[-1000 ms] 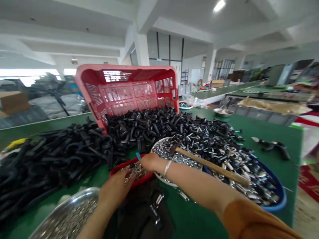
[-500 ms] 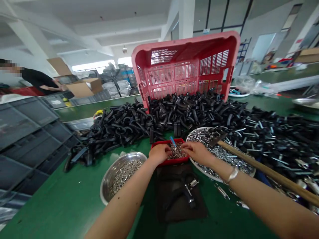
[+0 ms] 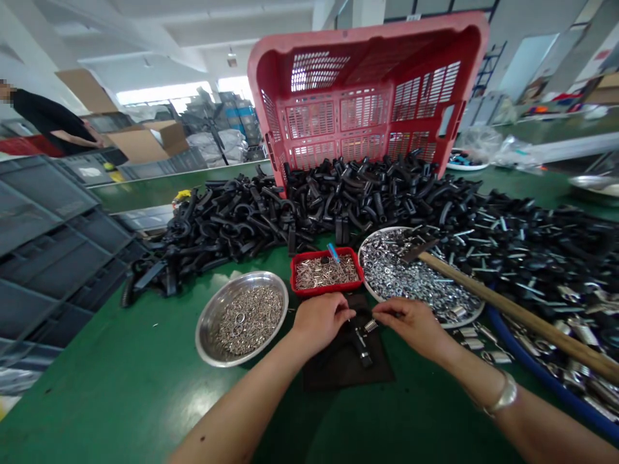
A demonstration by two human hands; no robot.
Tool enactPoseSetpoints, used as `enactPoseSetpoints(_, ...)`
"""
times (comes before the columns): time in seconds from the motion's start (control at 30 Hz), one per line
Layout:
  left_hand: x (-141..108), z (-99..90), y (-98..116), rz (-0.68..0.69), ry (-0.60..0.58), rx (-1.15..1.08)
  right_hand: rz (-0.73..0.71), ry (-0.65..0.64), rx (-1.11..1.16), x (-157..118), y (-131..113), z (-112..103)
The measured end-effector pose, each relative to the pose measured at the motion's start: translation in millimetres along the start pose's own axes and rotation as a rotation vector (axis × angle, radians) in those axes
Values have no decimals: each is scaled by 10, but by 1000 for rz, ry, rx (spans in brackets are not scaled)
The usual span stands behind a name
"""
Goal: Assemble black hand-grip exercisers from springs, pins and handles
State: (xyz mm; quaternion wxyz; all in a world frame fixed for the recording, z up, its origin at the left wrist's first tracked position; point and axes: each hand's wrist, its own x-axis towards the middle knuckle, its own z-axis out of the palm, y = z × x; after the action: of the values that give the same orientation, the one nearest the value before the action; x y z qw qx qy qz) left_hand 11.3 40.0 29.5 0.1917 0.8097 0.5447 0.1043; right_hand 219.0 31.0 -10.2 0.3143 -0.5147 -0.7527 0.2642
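Observation:
My left hand is closed in a pinch over a dark mat, with what looks like a small metal pin at its fingertips. On the mat lies a black clamp-like part with metal fittings; its far end is dark and partly hidden by my left hand. A small coil spring sits at its right side. Beside the spring, the thumb and fingers of my right hand are pressed together; what they hold, if anything, is too small to make out.
Just beyond the hands stands a red tray of small pins with a blue-handled tool. A steel bowl of small parts is left; a hammer lies across a white dish at right. Black parts spill from a red crate.
Both hands have come back from the red tray towards me, to the black part on the mat. The view has shifted, and the tray is now uncovered.

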Motion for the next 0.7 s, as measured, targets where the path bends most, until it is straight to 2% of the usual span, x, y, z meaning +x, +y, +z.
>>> enactPoseSetpoints(0.2,-17,151,39,-6,51,52,-142,-2,-226,-3,-13,-30)
enactPoseSetpoints(0.43,-9,194,66,-8,89,107,-194,-184,-587,-18,-182,-65)
enactPoseSetpoints(0.57,-56,240,105,93,123,224,-204,-277,-816,36,-348,-51)
enactPoseSetpoints(0.63,-88,271,108,144,118,265,-220,-288,-813,60,-345,-55)
enactPoseSetpoints(0.7,-120,300,102,159,115,262,-232,-251,-694,69,-270,-56)
